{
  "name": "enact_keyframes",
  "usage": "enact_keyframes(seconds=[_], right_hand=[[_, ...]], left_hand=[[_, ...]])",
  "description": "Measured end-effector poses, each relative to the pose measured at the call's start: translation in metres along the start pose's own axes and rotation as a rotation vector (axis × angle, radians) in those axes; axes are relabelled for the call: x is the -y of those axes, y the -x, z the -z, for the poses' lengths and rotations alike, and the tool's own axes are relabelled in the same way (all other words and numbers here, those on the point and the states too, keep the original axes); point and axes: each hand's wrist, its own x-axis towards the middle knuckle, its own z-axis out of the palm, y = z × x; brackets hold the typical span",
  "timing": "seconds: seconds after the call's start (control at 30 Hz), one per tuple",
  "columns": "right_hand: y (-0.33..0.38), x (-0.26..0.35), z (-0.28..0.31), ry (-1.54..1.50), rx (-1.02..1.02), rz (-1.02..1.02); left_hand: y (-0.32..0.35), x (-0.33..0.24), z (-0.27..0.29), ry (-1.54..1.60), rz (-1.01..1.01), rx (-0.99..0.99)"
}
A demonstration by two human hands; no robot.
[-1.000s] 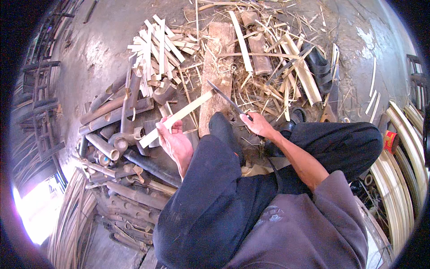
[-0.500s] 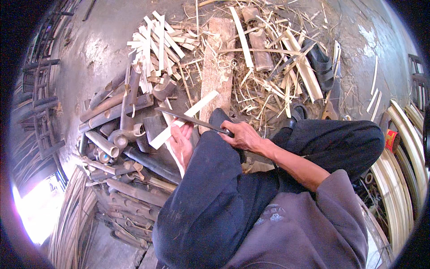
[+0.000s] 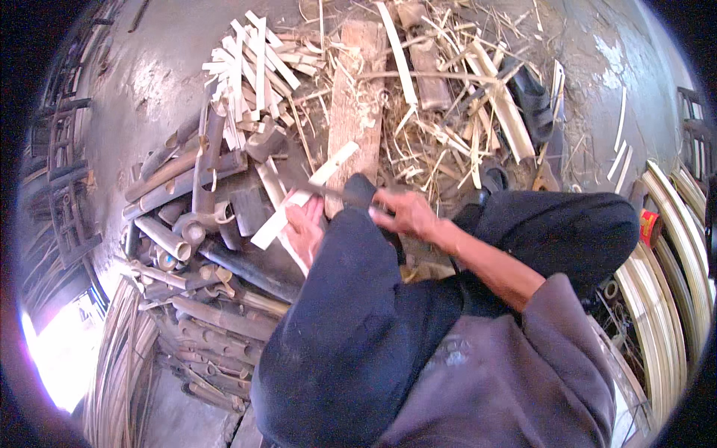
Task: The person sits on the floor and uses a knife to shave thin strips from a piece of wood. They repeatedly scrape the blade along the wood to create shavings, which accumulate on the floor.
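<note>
My left hand (image 3: 305,228) grips a pale flat bamboo strip (image 3: 328,170) that slants from lower left to upper right over my dark-trousered knee. My right hand (image 3: 405,213) is closed on the handle of a dark knife (image 3: 332,191), whose blade lies across the strip just above my left hand. The blade is blurred. Both hands sit close together in front of my left knee (image 3: 358,188).
A heap of split bamboo tubes (image 3: 190,224) lies to the left, cut pale strips (image 3: 246,67) pile beyond it, and a wooden chopping block (image 3: 357,97) stands ahead amid shavings. Curved bamboo hoops (image 3: 672,254) stack at the right. A dark sandal (image 3: 532,93) lies far right.
My right hand has swung the knife from the raised right side down and left onto the strip. The strip has shifted slightly in my left hand.
</note>
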Motion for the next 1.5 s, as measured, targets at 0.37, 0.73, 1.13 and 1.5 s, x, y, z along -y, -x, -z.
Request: enact_keyframes(seconds=[0.37,0.73,1.13,1.5], right_hand=[[-0.009,-0.016,0.017,0.043,0.03,-0.161],[-0.011,-0.052,0.019,0.055,-0.114,-0.17],[-0.004,-0.049,0.003,0.044,-0.031,-0.24],[-0.009,-0.061,0.006,0.046,-0.118,-0.223]], left_hand=[[-0.004,0.005,-0.011,0.001,-0.037,0.016],[-0.01,0.01,-0.004,0.054,0.046,0.072],[-0.012,0.021,-0.016,-0.032,-0.078,0.084],[-0.02,0.046,-0.024,-0.074,-0.154,0.092]])
